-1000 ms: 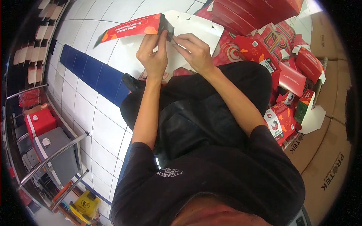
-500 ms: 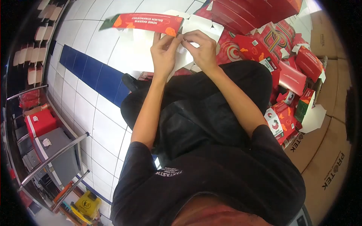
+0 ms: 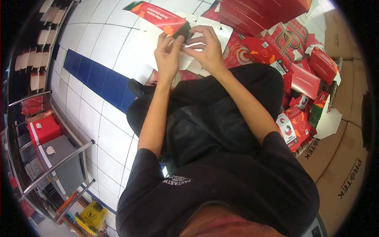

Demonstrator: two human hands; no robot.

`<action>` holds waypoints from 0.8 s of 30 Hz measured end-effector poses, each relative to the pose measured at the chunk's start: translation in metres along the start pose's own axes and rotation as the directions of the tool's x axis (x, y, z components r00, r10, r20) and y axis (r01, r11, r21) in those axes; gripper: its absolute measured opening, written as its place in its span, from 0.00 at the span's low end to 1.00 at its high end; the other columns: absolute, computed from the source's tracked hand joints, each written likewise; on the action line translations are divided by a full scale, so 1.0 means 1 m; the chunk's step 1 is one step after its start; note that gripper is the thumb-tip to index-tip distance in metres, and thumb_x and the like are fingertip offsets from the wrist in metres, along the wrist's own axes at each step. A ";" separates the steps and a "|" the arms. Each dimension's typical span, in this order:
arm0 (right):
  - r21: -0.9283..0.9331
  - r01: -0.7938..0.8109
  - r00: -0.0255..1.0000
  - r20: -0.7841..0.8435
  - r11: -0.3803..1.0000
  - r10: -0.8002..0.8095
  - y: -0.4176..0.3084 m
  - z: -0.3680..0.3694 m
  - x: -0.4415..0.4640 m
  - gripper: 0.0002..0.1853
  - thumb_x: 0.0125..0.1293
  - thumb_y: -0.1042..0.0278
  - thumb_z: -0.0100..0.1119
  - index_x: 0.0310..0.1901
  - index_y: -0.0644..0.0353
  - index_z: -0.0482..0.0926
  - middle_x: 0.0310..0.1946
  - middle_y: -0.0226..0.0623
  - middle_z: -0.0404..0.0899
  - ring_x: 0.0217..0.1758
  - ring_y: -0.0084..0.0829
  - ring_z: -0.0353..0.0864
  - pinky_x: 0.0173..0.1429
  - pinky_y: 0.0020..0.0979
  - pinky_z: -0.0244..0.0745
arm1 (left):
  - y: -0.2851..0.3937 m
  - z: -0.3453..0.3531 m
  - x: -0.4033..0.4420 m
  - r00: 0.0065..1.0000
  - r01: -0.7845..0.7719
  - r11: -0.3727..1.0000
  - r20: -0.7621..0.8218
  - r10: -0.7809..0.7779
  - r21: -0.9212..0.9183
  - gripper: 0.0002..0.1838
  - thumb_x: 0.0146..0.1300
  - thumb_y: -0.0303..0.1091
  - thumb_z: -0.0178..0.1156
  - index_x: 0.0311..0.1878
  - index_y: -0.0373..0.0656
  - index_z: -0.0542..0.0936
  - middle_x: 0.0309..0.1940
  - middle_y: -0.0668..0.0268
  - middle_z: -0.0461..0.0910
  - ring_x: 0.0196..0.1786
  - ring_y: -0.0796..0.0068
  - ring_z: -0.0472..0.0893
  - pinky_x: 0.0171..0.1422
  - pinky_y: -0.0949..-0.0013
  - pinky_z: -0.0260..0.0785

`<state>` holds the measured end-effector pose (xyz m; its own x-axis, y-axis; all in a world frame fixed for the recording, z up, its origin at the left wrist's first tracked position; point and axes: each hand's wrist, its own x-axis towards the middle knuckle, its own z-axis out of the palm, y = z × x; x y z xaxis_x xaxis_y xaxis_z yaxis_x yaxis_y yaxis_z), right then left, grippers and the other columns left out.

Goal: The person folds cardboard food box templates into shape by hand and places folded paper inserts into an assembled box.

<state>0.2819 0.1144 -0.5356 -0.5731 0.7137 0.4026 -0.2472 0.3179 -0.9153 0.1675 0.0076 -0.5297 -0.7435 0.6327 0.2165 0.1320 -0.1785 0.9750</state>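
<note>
A partly folded red carton with white lettering and orange shapes is held above the floor beyond my crossed legs. Its white inner side shows behind my fingers. My left hand is closed on the near corner of the red panel, thumb toward the dark end flap. Thumb and curled fingers of my right hand pinch the same end from the right. Both sets of fingertips are close together, and the exact fold between them is partly hidden.
Flattened and partly folded red cartons are piled to my right, beside large brown cardboard boxes. Bigger red boxes stand at the far right. A metal-railed rack and a yellow object are on the left.
The red panel has tilted, its far end rising and its near end swinging down toward me. The dark end flap now shows between my hands, and my right fingers have spread slightly.
</note>
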 end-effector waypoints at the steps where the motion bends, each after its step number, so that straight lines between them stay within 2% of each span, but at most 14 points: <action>1: 0.002 0.000 1.000 0.000 1.000 0.000 -0.004 0.000 0.001 0.29 0.65 0.69 0.81 0.67 0.66 0.83 0.55 0.47 0.86 0.47 0.34 0.93 0.48 0.35 0.90 | 0.005 0.000 0.000 1.000 0.000 1.000 -0.001 0.000 0.002 0.13 0.75 0.31 0.74 0.48 0.27 0.89 0.59 0.61 0.79 0.53 0.72 0.86 0.54 0.70 0.77; 3: -0.116 0.025 0.997 0.072 0.993 -0.016 -0.008 0.000 0.001 0.39 0.63 0.68 0.82 0.74 0.65 0.75 0.60 0.48 0.81 0.46 0.35 0.92 0.48 0.35 0.91 | 0.014 0.001 -0.001 0.997 0.056 0.994 -0.054 -0.061 -0.092 0.13 0.75 0.31 0.74 0.46 0.27 0.89 0.57 0.60 0.78 0.53 0.73 0.85 0.51 0.70 0.77; 5: -0.133 0.032 0.995 0.093 0.991 -0.020 -0.001 -0.003 0.000 0.39 0.63 0.68 0.82 0.74 0.65 0.75 0.59 0.48 0.82 0.45 0.35 0.92 0.48 0.35 0.91 | 0.013 0.003 0.001 0.999 -0.011 0.998 -0.032 0.009 -0.062 0.12 0.74 0.31 0.75 0.45 0.27 0.89 0.58 0.60 0.78 0.55 0.73 0.85 0.56 0.68 0.80; 8: -0.156 0.049 0.992 0.121 0.986 -0.030 0.004 -0.004 0.001 0.38 0.63 0.69 0.82 0.73 0.66 0.75 0.58 0.49 0.82 0.44 0.36 0.92 0.47 0.35 0.91 | 0.014 0.002 0.001 0.996 0.088 0.992 0.022 -0.086 -0.089 0.12 0.74 0.31 0.75 0.45 0.29 0.88 0.60 0.60 0.78 0.59 0.70 0.84 0.64 0.63 0.80; 10: -0.163 0.054 0.992 0.124 0.985 -0.034 0.002 -0.004 0.002 0.38 0.63 0.69 0.82 0.73 0.65 0.75 0.58 0.49 0.82 0.44 0.36 0.92 0.47 0.35 0.91 | 0.011 -0.006 0.005 0.989 0.073 0.992 0.136 -0.058 -0.106 0.18 0.74 0.29 0.73 0.61 0.31 0.82 0.63 0.60 0.78 0.63 0.68 0.83 0.70 0.60 0.79; 11: -0.168 0.023 0.991 0.135 0.986 0.000 0.000 -0.005 0.004 0.38 0.63 0.69 0.82 0.73 0.65 0.75 0.58 0.48 0.82 0.44 0.37 0.92 0.46 0.36 0.90 | 0.012 -0.009 0.007 0.989 0.073 0.992 0.135 -0.058 -0.107 0.18 0.74 0.29 0.73 0.61 0.31 0.82 0.63 0.60 0.78 0.63 0.68 0.83 0.70 0.60 0.79; 13: -0.172 -0.010 0.989 0.146 0.985 0.035 -0.004 -0.006 0.005 0.38 0.64 0.69 0.82 0.74 0.65 0.75 0.58 0.48 0.82 0.45 0.37 0.92 0.46 0.37 0.90 | 0.014 -0.017 0.011 1.000 0.007 0.940 -0.011 -0.012 -0.342 0.34 0.78 0.26 0.68 0.81 0.42 0.64 0.69 0.58 0.78 0.68 0.64 0.83 0.70 0.58 0.78; 15: -0.126 -0.131 0.960 0.231 0.983 0.157 -0.006 -0.008 0.005 0.44 0.61 0.67 0.86 0.77 0.62 0.72 0.60 0.44 0.84 0.50 0.32 0.91 0.51 0.35 0.90 | 0.013 -0.031 0.019 0.999 0.035 0.902 -0.014 -0.046 -0.430 0.36 0.79 0.26 0.65 0.82 0.45 0.56 0.68 0.57 0.79 0.69 0.65 0.81 0.70 0.57 0.76; 16: -0.124 -0.130 0.960 0.231 0.984 0.156 -0.005 -0.010 0.007 0.44 0.61 0.67 0.86 0.77 0.62 0.72 0.60 0.44 0.84 0.50 0.32 0.91 0.51 0.35 0.90 | 0.015 -0.033 0.021 0.997 0.011 0.934 -0.070 -0.039 -0.357 0.36 0.78 0.26 0.66 0.80 0.45 0.58 0.67 0.56 0.79 0.67 0.66 0.82 0.67 0.59 0.77; 18: -0.229 0.132 0.919 0.393 0.964 -0.033 -0.002 -0.017 0.011 0.47 0.61 0.64 0.87 0.79 0.61 0.70 0.65 0.44 0.82 0.56 0.31 0.87 0.56 0.36 0.86 | 0.017 -0.032 0.021 0.987 -0.101 0.984 -0.138 0.080 -0.149 0.30 0.74 0.26 0.71 0.74 0.40 0.67 0.61 0.57 0.82 0.55 0.70 0.86 0.56 0.64 0.80; 19: -0.227 0.132 0.919 0.394 0.965 -0.033 -0.007 -0.020 0.014 0.47 0.61 0.64 0.87 0.79 0.61 0.70 0.65 0.44 0.82 0.56 0.31 0.87 0.56 0.36 0.86 | 0.018 -0.032 0.018 0.987 -0.101 0.984 -0.139 0.081 -0.147 0.30 0.74 0.26 0.71 0.74 0.40 0.67 0.61 0.57 0.82 0.55 0.70 0.86 0.56 0.64 0.80; 21: -0.113 0.070 0.958 0.286 0.991 -0.035 -0.018 -0.027 0.023 0.50 0.61 0.62 0.87 0.81 0.61 0.66 0.68 0.43 0.79 0.61 0.31 0.84 0.61 0.39 0.84 | 0.020 -0.034 0.013 0.980 -0.191 0.887 0.130 0.150 0.420 0.22 0.70 0.23 0.73 0.64 0.38 0.78 0.54 0.60 0.85 0.45 0.73 0.87 0.48 0.67 0.81; 22: -0.043 0.079 0.969 0.240 0.996 -0.066 -0.019 -0.028 0.025 0.49 0.66 0.65 0.84 0.82 0.60 0.62 0.66 0.42 0.79 0.58 0.31 0.86 0.54 0.36 0.86 | 0.020 -0.031 0.011 0.980 -0.192 0.888 0.127 0.152 0.418 0.22 0.70 0.23 0.73 0.64 0.38 0.78 0.54 0.60 0.85 0.45 0.73 0.87 0.48 0.67 0.81; 24: 0.031 -0.002 0.993 0.120 1.000 -0.002 -0.008 -0.023 0.021 0.50 0.67 0.65 0.83 0.83 0.61 0.60 0.65 0.44 0.79 0.51 0.30 0.87 0.47 0.32 0.85 | 0.019 -0.022 0.008 0.925 -0.356 0.727 0.333 0.184 0.587 0.18 0.65 0.22 0.70 0.57 0.43 0.83 0.53 0.62 0.86 0.46 0.62 0.88 0.50 0.61 0.82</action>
<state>0.2896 0.1418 -0.5199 -0.6623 0.6330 0.4007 -0.2699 0.2974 -0.9158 0.1498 -0.0079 -0.5104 -0.4450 0.8030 0.3964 0.7459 0.0873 0.6603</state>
